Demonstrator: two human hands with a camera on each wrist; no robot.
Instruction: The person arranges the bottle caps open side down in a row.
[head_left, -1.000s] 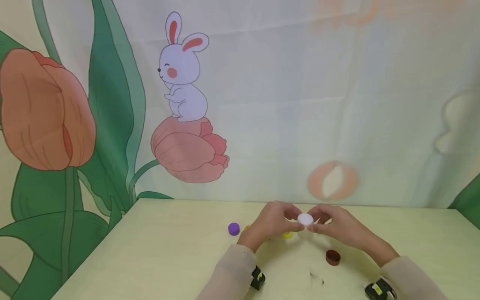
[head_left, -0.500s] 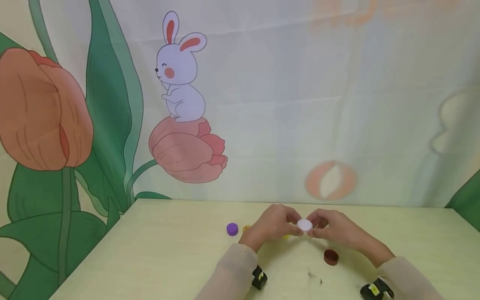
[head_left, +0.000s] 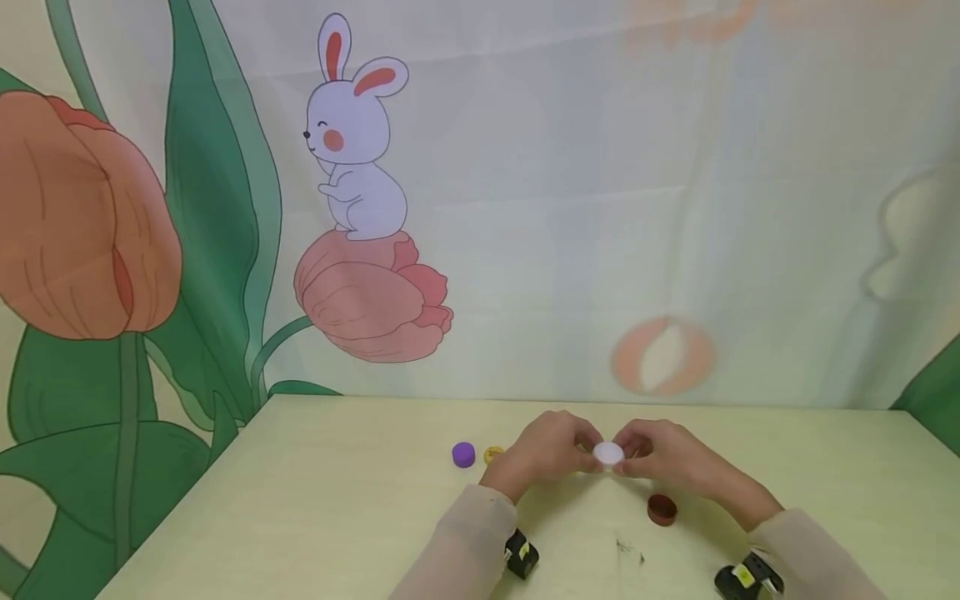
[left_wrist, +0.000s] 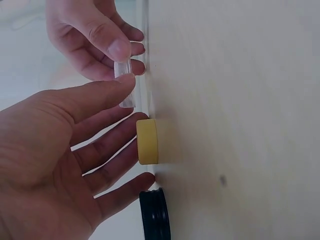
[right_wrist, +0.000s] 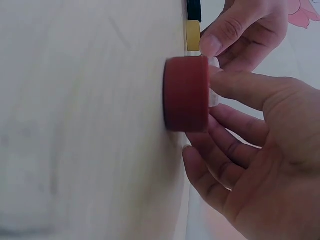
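Observation:
Both hands pinch a small white, partly see-through bottle cap (head_left: 608,454) between thumb and fingers, one hand on each side. My left hand (head_left: 551,447) grips its left edge and my right hand (head_left: 667,450) its right edge. In the left wrist view, the ribbed side of this cap shows low over the table. A yellow cap (left_wrist: 147,141) and a black cap (left_wrist: 155,215) stand close to the left hand's spread lower fingers. Nearer the right hand lies a reddish-brown cap (right_wrist: 187,95), open side up in the head view; it partly covers the white cap in the right wrist view.
A purple cap (head_left: 463,454) and a yellow round piece (head_left: 492,454) lie left of the left hand. The pale table (head_left: 337,500) ends at a printed cloth backdrop (head_left: 525,208). Dark marks (head_left: 628,550) show on the tabletop.
Both hands have come down slightly with the white cap, chiefly in the first half second. The yellow cap behind the left hand has gone out of sight in the head view.

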